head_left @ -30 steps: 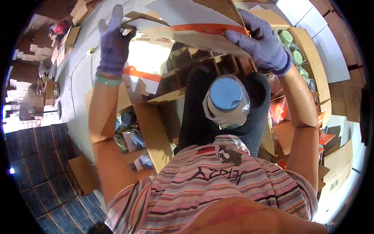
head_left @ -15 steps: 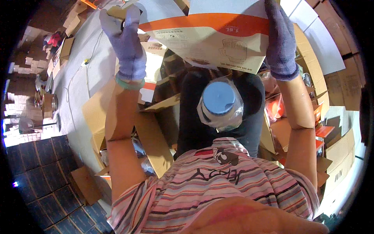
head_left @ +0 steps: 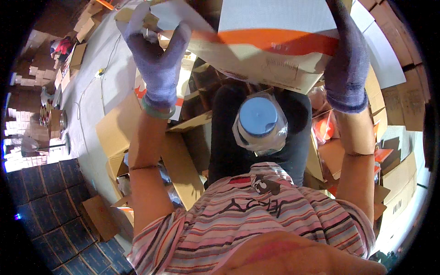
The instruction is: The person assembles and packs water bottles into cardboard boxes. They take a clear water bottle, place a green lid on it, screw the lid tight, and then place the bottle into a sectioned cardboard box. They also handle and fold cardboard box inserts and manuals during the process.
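Both my hands wear lavender knit gloves. My right hand (head_left: 352,59) grips the right end of a printed cardboard box (head_left: 275,57), white with an orange band and a cream lower part; its fingertips are partly hidden at the top edge. At the box's left end, my left hand (head_left: 156,59) is open, thumb and fingers spread around a loose flap (head_left: 185,18). The thumb lies in front of that flap. Below the box, a container with a blue lid (head_left: 258,116), wrapped in clear plastic, sits upright between my thighs.
Open brown cartons stand at my left (head_left: 183,172) and right (head_left: 332,158), the right one with orange items inside. Dark boxes (head_left: 55,201) are stacked at lower left. A cable (head_left: 101,73) crosses the grey floor. A person in red (head_left: 63,46) is far left.
The box has shifted right and tilted, with my right hand on its end. My left hand has moved slightly right, its thumb and fingers spreading wider by the flap.
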A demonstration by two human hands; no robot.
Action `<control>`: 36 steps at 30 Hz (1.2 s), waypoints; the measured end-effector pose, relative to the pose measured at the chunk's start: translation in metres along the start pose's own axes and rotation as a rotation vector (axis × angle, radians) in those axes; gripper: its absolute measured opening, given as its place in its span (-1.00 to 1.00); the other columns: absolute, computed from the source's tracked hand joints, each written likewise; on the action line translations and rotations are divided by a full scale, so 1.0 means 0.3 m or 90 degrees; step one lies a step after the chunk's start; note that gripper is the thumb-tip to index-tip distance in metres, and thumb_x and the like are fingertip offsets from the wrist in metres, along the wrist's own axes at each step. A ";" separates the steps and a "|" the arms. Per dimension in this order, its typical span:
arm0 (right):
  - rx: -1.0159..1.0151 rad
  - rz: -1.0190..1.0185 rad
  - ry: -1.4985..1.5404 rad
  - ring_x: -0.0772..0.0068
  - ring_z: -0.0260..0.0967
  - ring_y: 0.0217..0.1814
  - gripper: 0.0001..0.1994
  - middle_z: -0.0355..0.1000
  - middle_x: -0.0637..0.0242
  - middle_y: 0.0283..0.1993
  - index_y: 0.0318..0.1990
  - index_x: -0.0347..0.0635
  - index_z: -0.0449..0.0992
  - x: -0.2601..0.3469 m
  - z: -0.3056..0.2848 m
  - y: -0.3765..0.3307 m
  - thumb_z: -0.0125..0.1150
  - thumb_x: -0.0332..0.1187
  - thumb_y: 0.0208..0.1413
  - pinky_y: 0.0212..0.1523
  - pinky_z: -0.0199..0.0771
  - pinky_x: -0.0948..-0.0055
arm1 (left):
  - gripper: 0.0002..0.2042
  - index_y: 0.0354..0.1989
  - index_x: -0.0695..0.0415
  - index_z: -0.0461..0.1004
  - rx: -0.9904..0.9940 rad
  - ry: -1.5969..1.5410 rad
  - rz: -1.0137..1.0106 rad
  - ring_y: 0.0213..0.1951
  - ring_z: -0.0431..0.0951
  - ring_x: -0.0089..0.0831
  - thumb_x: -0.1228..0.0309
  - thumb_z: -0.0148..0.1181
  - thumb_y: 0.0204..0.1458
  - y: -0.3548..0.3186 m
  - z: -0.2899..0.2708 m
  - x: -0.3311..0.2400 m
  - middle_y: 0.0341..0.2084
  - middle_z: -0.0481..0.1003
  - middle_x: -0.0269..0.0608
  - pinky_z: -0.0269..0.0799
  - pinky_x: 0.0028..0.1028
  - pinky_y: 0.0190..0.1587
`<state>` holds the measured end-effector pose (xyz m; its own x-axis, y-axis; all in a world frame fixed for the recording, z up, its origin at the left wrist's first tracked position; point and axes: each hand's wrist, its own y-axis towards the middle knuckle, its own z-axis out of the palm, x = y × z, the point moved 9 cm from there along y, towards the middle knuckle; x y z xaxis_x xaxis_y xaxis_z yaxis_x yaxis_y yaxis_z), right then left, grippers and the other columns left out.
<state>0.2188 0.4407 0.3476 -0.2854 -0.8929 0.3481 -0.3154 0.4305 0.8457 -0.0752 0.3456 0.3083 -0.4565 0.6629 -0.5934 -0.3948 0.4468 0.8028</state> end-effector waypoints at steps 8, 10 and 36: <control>-0.305 0.349 0.665 0.48 0.44 -0.27 -0.71 0.48 0.30 -0.23 0.01 -0.28 0.46 -0.165 0.189 0.026 -0.11 -0.30 0.35 -0.24 0.49 0.51 | -0.14 0.22 0.20 0.22 0.316 -0.126 -0.001 0.13 0.38 -0.12 0.03 0.39 -0.28 -0.093 0.104 -0.084 0.10 0.34 -0.01 0.31 -0.24 0.18; -0.175 0.364 0.724 0.50 0.42 -0.28 -0.75 0.46 0.35 -0.26 -0.05 -0.26 0.46 -0.283 0.274 0.001 -0.13 -0.34 0.35 -0.26 0.48 0.50 | -0.06 0.11 0.22 0.38 0.425 0.267 0.251 0.06 0.45 -0.11 0.05 0.60 -0.57 -0.065 0.279 -0.208 -0.04 0.45 0.02 0.33 -0.31 0.13; 0.127 -0.312 0.034 0.02 0.40 -0.02 -0.73 0.47 0.17 -0.07 -0.14 -0.19 0.52 -0.029 0.338 -0.008 0.27 -0.26 0.03 0.07 0.33 0.26 | -0.46 0.28 0.16 0.20 0.447 0.205 -0.255 0.11 0.41 -0.24 0.57 0.11 0.06 -0.201 0.292 0.407 0.11 0.39 -0.10 0.33 -0.36 0.18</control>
<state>0.1302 0.4607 0.3016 -0.0165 -0.9989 -0.0441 -0.5676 -0.0269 0.8229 -0.0375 0.4522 0.1924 -0.6336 0.2223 -0.7411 -0.0389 0.9475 0.3174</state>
